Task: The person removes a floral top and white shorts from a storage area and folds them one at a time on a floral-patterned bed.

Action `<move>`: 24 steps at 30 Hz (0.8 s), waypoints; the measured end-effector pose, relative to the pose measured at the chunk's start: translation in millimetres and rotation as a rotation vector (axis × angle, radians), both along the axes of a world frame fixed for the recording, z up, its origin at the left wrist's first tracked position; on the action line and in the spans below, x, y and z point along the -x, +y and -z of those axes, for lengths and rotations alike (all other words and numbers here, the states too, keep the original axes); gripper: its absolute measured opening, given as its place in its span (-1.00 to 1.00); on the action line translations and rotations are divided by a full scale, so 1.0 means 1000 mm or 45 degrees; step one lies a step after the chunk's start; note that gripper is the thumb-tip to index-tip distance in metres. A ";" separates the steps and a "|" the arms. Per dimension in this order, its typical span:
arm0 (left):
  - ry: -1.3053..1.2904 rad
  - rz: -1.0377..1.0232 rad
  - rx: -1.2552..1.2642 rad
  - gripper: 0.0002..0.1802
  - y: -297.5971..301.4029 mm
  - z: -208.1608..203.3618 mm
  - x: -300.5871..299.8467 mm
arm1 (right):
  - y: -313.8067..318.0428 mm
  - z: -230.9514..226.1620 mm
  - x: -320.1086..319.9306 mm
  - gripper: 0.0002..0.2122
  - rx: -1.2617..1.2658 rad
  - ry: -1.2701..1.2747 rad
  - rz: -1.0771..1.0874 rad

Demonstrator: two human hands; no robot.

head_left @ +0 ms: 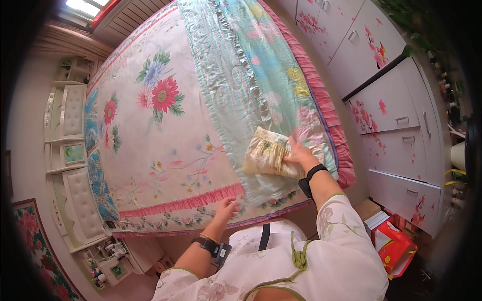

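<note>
My right hand (300,152) grips the right side of a folded bundle of pale yellow floral cloth (265,152); its thumb lies on top and the other fingers are partly hidden. The bundle has gathered, ruffled folds and is over the near end of a mint-green quilt (228,90). That quilt lies as a long strip along the right part of the bed. Close to the bed's near edge, my left hand (227,207) hovers with loosely bent fingers and holds nothing. Under the quilt spreads a white bedspread (150,130) with large flowers and pink ruffles.
A padded white headboard (75,113) stands on the left, with a bedside cabinet (145,251) at its near end. White cabinets (396,138) with flower decals line the right side. A red paper bag (394,248) sits on the floor at lower right.
</note>
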State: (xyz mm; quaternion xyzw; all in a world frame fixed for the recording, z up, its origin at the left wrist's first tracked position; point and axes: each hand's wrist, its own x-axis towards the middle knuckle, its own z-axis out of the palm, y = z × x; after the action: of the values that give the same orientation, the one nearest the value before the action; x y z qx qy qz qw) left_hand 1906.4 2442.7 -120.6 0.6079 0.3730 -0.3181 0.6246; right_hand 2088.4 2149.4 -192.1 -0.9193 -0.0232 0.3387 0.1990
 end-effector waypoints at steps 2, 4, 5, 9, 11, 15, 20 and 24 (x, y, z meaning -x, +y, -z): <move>0.023 0.040 -0.006 -0.64 0.003 -0.002 0.012 | 0.010 0.003 0.022 -0.23 -0.029 0.162 -0.019; 0.042 0.037 0.023 -0.63 0.001 -0.004 0.026 | 0.017 0.016 0.059 -0.31 -0.068 0.062 0.042; 0.034 0.045 0.042 -0.63 -0.001 -0.007 0.031 | 0.017 0.022 0.075 -0.36 -0.086 0.010 0.082; -0.001 0.083 0.178 -0.58 0.002 0.002 0.056 | 0.025 -0.017 0.119 -0.47 -0.433 -0.122 0.450; 0.059 0.071 0.209 -0.50 -0.008 -0.019 0.060 | 0.031 -0.042 0.145 -0.49 -0.601 -0.186 0.583; 0.066 -0.190 0.734 -0.32 -0.040 -0.036 0.066 | 0.025 -0.128 0.204 -0.52 -1.079 -0.201 0.778; -0.249 0.040 1.552 -0.25 -0.097 -0.086 0.058 | -0.011 -0.207 0.284 -0.48 -0.877 -0.280 0.777; -0.105 0.290 1.558 -0.33 -0.143 -0.090 0.067 | -0.054 -0.234 0.352 -0.42 -0.765 -0.622 0.916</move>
State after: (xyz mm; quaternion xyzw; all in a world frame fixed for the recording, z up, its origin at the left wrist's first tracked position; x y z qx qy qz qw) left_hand 1839.8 2300.0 -31.1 0.1876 0.0316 -0.5149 0.8359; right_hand 1736.8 2095.7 41.9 -0.8238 0.1521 0.0032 0.5461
